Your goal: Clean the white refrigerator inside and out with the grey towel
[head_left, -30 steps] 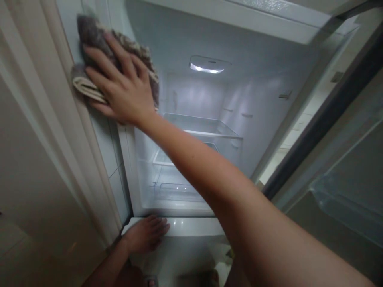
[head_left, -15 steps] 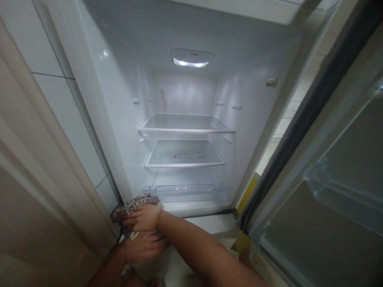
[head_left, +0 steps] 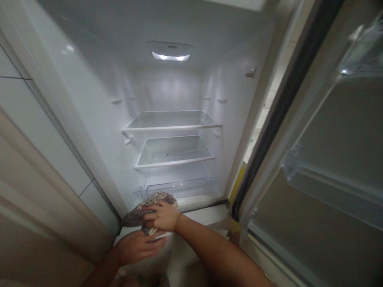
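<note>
My right hand (head_left: 164,217) presses a brown-and-white patterned cloth (head_left: 139,212) at the lower left front edge of an open refrigerator, with its fingers bent over the fabric. Just below it lies my left hand (head_left: 139,247), fingers stretched out to the right against the white front panel (head_left: 206,215). A small pale edge of the cloth shows between the two hands. Behind the cloth is a clear plastic drawer (head_left: 179,187) at the bottom of the compartment.
Two glass shelves (head_left: 176,152) with white rims sit inside, below a lit lamp (head_left: 170,56). To the right, the open door (head_left: 329,139) carries clear bins (head_left: 332,187) and a dark gasket (head_left: 287,99). White wall tiles (head_left: 60,131) stand at the left.
My right hand and the cloth have moved rightward along the refrigerator's lower front edge. My left hand stays low beneath them. The view has turned slightly right.
</note>
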`<state>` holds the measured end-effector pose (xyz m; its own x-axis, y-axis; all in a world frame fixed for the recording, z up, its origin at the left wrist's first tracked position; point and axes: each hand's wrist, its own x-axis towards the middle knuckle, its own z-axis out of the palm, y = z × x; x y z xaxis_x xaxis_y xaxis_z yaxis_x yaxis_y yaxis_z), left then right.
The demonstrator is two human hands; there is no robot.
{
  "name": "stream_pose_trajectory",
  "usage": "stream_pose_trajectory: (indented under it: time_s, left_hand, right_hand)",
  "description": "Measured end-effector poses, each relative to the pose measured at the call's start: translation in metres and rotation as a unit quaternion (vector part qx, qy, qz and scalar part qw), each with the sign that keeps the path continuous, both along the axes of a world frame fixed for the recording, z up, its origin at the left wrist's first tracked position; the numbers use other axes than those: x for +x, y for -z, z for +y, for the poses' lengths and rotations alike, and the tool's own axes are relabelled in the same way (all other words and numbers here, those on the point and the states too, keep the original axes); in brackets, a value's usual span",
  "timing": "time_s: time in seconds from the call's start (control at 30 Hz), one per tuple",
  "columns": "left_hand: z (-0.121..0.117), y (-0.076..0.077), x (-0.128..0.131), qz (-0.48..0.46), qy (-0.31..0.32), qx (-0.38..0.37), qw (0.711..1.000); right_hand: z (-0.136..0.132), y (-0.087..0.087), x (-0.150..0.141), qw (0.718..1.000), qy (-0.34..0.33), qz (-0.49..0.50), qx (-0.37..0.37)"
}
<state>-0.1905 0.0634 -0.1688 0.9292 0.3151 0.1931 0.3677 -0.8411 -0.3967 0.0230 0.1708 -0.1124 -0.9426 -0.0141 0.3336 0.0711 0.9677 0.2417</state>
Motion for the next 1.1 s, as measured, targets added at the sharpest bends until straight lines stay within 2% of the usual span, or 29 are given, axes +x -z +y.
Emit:
stream_pose_trajectory:
  time_s: [0.1, 0.23, 0.33, 0.43, 0.57, 0.7, 0.87, 0.97, 1.1]
  left_hand:
    - [0.004, -0.008, 0.007, -0.029, 0.059, 0.058, 0.996]
    - [0.004, -0.02, 0.013, -0.036, 0.046, 0.054, 0.997]
    - [0.002, -0.02, 0.011, -0.025, 0.044, 0.05, 0.997]
    - [0.001, -0.019, 0.009, -0.012, 0.039, 0.038, 0.998]
    - [0.001, -0.021, 0.009, -0.016, 0.035, 0.044, 0.998]
    - [0.002, -0.019, 0.008, -0.015, 0.045, 0.05, 0.998]
    - [0.003, -0.018, 0.008, -0.014, 0.041, 0.049, 0.998]
    - [0.003, -0.021, 0.01, -0.028, 0.047, 0.047, 0.997]
    - [0.003, -0.023, 0.013, -0.046, 0.051, 0.055, 0.996]
  right_hand:
    - [-0.005, 0.006, 0.047, 0.996, 0.077, -0.003, -0.054]
    - [-0.017, 0.021, 0.108, 0.97, 0.201, 0.02, -0.138]
    - [-0.022, 0.033, 0.145, 0.939, 0.284, 0.046, -0.187]
    - [-0.025, 0.042, 0.171, 0.909, 0.354, 0.085, -0.206]
    - [-0.03, 0.053, 0.189, 0.866, 0.432, 0.169, -0.184]
    - [-0.035, 0.056, 0.193, 0.842, 0.463, 0.198, -0.194]
    - [-0.038, 0.046, 0.182, 0.812, 0.495, 0.192, -0.242]
    - [-0.041, 0.038, 0.159, 0.832, 0.464, 0.149, -0.265]
    - [-0.046, 0.035, 0.097, 0.878, 0.378, 0.09, -0.278]
